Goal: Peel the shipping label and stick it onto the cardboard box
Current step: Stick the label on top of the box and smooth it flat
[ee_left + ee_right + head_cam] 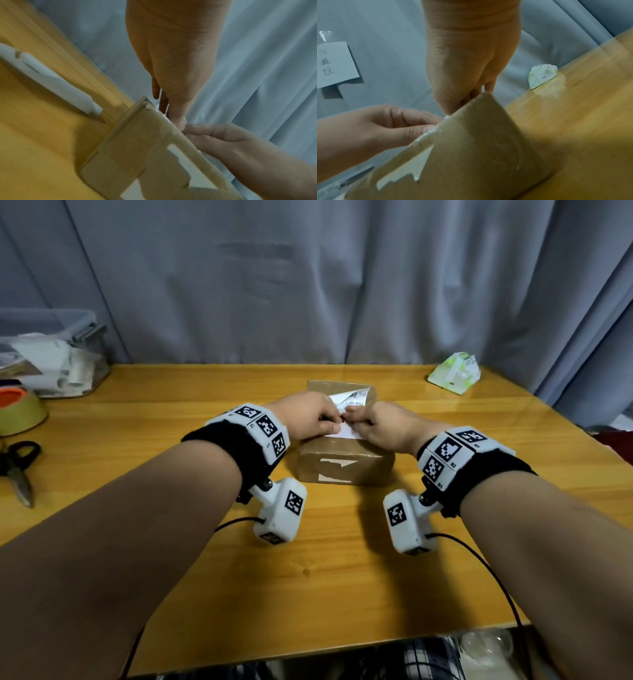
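A brown cardboard box (346, 463) stands in the middle of the wooden table (308, 577). On its top lies the white shipping label (352, 400) with a barcode, its far corner curled upward. My left hand (334, 419) and my right hand (350, 419) meet over the label's near part, and each pinches it with curled fingers. The fingertips nearly touch one another. In the left wrist view the left hand (178, 121) reaches down to the top edge of the box (145, 148). The right wrist view shows the right hand (453, 108) behind the box (479, 155), where the label is mostly hidden.
Torn white label scraps (337, 470) remain on the box front. Scissors (19, 467), a tape roll (19, 410) and a clear plastic bin (51, 354) sit at the left. A green-white tissue pack (454, 373) lies at the back right. A grey curtain (308, 278) hangs behind.
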A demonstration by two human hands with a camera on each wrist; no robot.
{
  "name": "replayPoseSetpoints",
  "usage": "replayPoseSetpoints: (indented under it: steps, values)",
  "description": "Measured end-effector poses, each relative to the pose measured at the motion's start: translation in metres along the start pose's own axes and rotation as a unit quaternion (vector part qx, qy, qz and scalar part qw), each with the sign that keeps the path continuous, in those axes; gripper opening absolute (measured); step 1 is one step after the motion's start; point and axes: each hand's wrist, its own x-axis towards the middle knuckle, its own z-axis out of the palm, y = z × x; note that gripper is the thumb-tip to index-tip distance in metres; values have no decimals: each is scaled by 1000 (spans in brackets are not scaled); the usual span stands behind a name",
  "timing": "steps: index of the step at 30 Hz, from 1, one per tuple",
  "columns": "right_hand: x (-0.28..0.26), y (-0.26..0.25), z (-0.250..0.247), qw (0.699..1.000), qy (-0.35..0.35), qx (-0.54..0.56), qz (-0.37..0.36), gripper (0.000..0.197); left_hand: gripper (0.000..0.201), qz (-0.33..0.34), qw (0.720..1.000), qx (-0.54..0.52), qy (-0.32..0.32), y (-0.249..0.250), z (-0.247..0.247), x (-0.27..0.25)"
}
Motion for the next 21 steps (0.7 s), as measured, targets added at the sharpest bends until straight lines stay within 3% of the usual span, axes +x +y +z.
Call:
replayPoseSetpoints:
  steps: [7, 17, 21]
  values:
    - [15, 2, -4, 998, -49, -26, 14, 47, 23, 7, 998, -27, 51, -5, 5, 10]
    - [37, 16, -3, 995, -66, -57, 42, 56, 23, -1, 998, -62, 29, -14, -10, 25]
    - [43, 20, 5, 997, -54, -17, 56, 60, 31, 8, 1000, -11, 27, -6, -10, 29]
